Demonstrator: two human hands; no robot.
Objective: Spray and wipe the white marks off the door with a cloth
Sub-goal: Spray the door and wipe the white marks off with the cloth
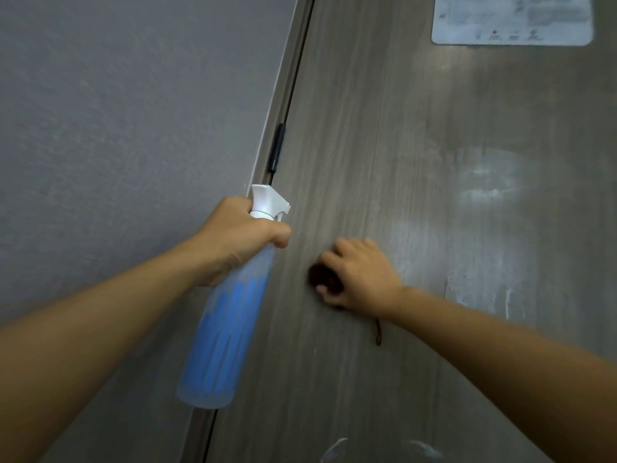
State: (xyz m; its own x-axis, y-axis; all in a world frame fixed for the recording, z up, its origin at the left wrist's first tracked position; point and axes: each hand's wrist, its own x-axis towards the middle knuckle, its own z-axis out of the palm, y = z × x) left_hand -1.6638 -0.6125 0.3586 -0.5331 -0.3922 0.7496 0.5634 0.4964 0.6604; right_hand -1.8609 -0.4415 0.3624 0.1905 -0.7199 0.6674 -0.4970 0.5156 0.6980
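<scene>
While white marks (pixel 480 248) covered the door (pixel 350 128) at right, smearing looked likely if wiped dry. Spray bottle (pixel 223 329), left: left hand (pixel 240 238) gripped its neck. Dark cloth (pixel 322 277), centre: bunched under right hand (pixel 360 275), fingers curled round it, pressed on door.

grey-brown door (pixel 350 128), white marks (pixel 487 182), notice (pixel 510 18)

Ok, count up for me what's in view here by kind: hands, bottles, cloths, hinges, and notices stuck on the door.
Hands: 2, left hand and right hand
Spray bottle: 1
Dark cloth: 1
Door hinge: 1
Notice: 1
Total: 6
</scene>
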